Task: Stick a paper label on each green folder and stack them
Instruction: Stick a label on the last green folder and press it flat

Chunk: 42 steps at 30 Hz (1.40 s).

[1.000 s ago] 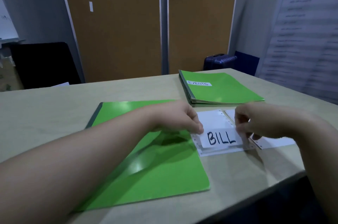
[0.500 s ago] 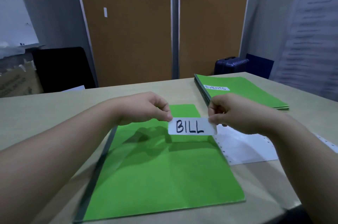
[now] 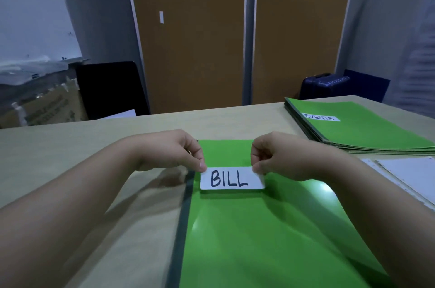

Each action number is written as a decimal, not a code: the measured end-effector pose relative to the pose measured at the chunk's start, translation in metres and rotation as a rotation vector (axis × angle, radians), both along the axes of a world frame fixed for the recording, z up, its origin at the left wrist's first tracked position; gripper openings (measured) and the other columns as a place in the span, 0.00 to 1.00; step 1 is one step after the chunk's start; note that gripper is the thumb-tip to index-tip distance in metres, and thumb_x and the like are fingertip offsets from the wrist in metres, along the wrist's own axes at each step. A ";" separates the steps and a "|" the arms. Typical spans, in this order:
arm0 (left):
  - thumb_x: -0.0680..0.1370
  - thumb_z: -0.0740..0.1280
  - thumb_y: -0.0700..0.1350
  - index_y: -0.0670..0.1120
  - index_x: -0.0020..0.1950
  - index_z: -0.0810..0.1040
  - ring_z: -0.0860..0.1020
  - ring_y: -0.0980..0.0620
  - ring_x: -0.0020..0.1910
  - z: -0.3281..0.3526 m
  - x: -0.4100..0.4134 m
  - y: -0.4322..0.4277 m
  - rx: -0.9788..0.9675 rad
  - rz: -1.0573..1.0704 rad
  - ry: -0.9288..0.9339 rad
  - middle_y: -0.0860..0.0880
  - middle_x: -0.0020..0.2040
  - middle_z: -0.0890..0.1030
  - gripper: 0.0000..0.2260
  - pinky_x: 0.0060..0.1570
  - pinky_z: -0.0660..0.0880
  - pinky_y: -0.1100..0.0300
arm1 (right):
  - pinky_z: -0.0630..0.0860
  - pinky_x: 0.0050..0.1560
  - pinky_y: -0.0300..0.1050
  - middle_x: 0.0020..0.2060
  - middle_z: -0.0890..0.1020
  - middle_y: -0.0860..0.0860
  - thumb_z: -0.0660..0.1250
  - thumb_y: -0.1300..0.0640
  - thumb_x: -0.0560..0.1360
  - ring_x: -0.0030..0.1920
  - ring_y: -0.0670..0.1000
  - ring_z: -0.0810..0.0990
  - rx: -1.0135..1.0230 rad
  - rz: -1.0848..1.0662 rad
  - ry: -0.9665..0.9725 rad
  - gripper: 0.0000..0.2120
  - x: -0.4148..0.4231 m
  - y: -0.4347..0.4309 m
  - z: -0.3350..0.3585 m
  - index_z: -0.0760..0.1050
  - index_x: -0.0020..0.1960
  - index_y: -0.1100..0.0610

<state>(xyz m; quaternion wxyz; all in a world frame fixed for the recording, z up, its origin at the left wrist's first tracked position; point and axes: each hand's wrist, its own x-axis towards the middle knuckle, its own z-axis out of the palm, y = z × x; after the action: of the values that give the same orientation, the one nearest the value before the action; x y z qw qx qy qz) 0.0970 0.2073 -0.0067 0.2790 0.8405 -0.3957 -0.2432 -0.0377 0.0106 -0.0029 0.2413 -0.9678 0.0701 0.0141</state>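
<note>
Hovering lower than half a second ago, the white rectangular paper label reading BILL [image 3: 231, 178] now sits close over the upper left of the glossy green plastic folder [image 3: 259, 240], near its dark spine. The left hand [image 3: 169, 150] pinches the label's top left corner between thumb and forefinger; the right hand [image 3: 280, 157] pinches the top right. Whether it already touches is unclear; pressing down looks imminent. Beyond the right fingers waits the stack of green folders [image 3: 367, 132].

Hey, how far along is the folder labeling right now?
Done: a stack of green folders, the top one labeled EVENTS. In hand: the left hand and right hand each pinch an end of the BILL label over the near folder. Left: pressing it down and stacking that folder.
</note>
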 end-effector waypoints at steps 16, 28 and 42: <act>0.74 0.72 0.43 0.45 0.39 0.83 0.73 0.53 0.37 -0.025 0.014 -0.002 0.021 0.003 0.020 0.48 0.36 0.79 0.04 0.42 0.68 0.59 | 0.69 0.33 0.39 0.33 0.79 0.47 0.68 0.56 0.74 0.33 0.46 0.75 0.042 -0.071 -0.065 0.05 0.008 0.001 -0.033 0.75 0.39 0.52; 0.67 0.73 0.49 0.41 0.41 0.82 0.70 0.49 0.35 -0.026 0.016 0.000 0.017 0.031 0.045 0.44 0.36 0.77 0.11 0.37 0.65 0.56 | 0.68 0.32 0.39 0.32 0.79 0.44 0.65 0.56 0.75 0.34 0.44 0.75 -0.054 -0.066 -0.096 0.06 0.007 0.009 -0.036 0.74 0.39 0.51; 0.65 0.73 0.51 0.41 0.40 0.82 0.69 0.50 0.34 -0.026 0.013 -0.001 0.017 0.023 -0.027 0.46 0.34 0.77 0.14 0.37 0.64 0.55 | 0.67 0.32 0.39 0.34 0.78 0.44 0.65 0.55 0.76 0.35 0.44 0.74 -0.022 -0.046 -0.042 0.05 0.007 0.007 -0.033 0.74 0.40 0.52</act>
<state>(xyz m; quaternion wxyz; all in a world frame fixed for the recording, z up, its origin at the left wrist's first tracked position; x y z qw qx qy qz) 0.1102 0.2062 -0.0330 0.2692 0.8506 -0.3876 -0.2318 -0.0304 0.0181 -0.0362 0.2322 -0.9686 0.0874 -0.0127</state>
